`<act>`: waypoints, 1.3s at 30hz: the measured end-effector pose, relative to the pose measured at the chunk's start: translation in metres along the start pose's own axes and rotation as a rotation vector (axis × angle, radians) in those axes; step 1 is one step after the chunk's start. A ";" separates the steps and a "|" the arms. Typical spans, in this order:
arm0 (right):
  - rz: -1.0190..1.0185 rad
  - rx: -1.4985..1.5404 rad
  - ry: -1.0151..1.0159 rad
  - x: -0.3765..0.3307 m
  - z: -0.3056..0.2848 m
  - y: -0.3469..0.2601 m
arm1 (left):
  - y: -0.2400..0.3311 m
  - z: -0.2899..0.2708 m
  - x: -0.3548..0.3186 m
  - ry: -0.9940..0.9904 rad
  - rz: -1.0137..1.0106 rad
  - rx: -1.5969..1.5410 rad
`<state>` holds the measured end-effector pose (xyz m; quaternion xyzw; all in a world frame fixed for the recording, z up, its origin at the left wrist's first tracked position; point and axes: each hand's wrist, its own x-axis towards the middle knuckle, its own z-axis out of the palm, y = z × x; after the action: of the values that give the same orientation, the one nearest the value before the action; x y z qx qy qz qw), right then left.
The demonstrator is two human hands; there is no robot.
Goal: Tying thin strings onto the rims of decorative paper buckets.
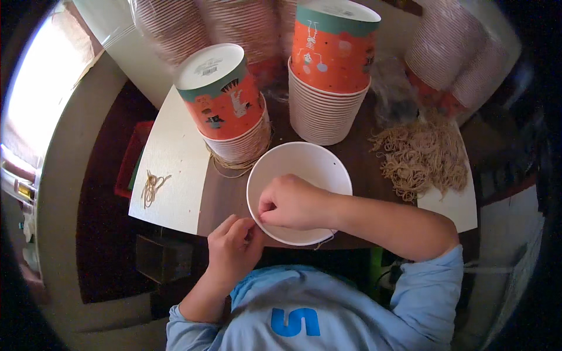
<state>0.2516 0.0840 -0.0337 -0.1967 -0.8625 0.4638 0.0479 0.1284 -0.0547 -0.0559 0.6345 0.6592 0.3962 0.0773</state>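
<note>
A white paper bowl (300,175) sits open side up at the near edge of the dark desk (225,196), right in front of the person. The right hand (291,203) reaches over its near rim, fingers (266,212) curled and pinched closed on that rim at the lower left. The left hand (234,247) meets it from outside the bowl, fingers (244,227) pinched closed at the same spot; whether they nip a string cannot be told. Two stacks of upturned orange cups (225,102) stand behind, loose tan strings (418,155) to the right.
</note>
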 end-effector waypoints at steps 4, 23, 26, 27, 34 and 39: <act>-0.066 -0.015 0.080 -0.011 -0.003 0.000 | -0.009 0.002 -0.001 -0.013 0.069 0.018; -0.425 -0.552 0.750 -0.082 0.096 -0.029 | -0.027 -0.008 -0.050 -0.117 0.161 -0.882; -0.284 -0.412 0.844 -0.078 0.114 -0.007 | -0.027 -0.006 -0.041 -0.130 0.298 -0.807; -0.280 -0.419 0.847 -0.077 0.121 -0.003 | -0.027 -0.006 -0.043 -0.133 0.303 -0.814; 0.184 0.953 0.596 -0.077 0.146 0.005 | -0.022 0.010 -0.065 -0.060 -0.043 -1.018; 0.038 0.857 0.615 -0.079 0.139 -0.008 | -0.028 0.005 -0.060 0.030 0.484 -0.370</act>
<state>0.2849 -0.0586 -0.0979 -0.3018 -0.5382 0.6964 0.3664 0.1208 -0.1033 -0.1010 0.7423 0.4068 0.5255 0.0853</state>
